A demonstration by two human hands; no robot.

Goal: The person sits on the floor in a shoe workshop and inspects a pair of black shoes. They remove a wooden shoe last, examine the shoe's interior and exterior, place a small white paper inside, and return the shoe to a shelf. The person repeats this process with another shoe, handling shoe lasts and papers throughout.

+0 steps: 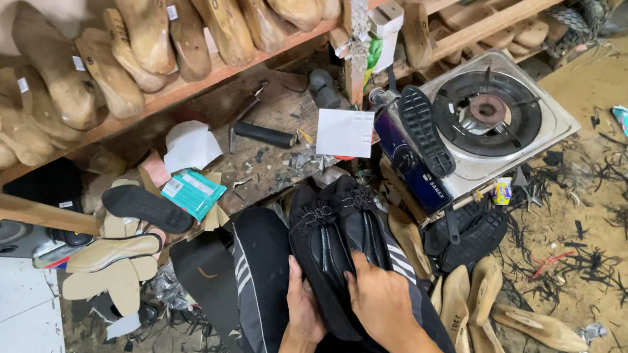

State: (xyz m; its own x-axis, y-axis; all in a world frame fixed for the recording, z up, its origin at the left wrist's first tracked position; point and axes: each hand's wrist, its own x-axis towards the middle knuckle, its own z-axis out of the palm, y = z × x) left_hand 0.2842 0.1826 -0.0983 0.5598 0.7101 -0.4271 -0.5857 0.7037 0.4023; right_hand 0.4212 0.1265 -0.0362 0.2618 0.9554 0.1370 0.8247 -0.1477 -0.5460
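Observation:
Black shoe uppers [336,226] with a small metal buckle lie stacked on my lap. My left hand [304,301] grips the near left edge of the stack from the side. My right hand [379,294] lies flat on top of the near end, fingers pressing on the black leather. Both forearms come in from the bottom of the view. My trouser leg [260,273] is dark with white stripes.
A single-burner gas stove [487,113] stands ahead right with a black sole [426,130] leaning on it. Wooden shoe lasts [143,19] fill the shelves at the left. Tan insoles [483,314] lie right of my knee, more insoles [116,256] at the left. Black scraps litter the dirt floor [607,233].

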